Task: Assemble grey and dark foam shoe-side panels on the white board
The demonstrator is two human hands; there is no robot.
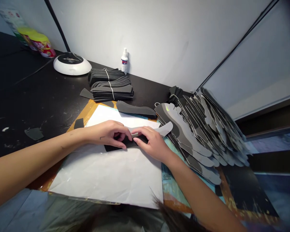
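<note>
White paper (111, 174) lies beneath the black piece (110, 148) and, on its far side, grey strip (167, 129), your left hand (112, 133) and right hand (152, 142) pinching them narrowly, seemingly for steadiness.

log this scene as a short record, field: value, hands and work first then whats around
left hand: fingertips at the dark piece
right hand: fingertips at the same piece, close to the left's
gray strip: along the dark piece's far side, one end past the right hand; join hidden by fingers
under the work: white paper
right: fanned pile
behind paper: tied bundle
by wall: bottle
far left: lamp, tubs
</note>
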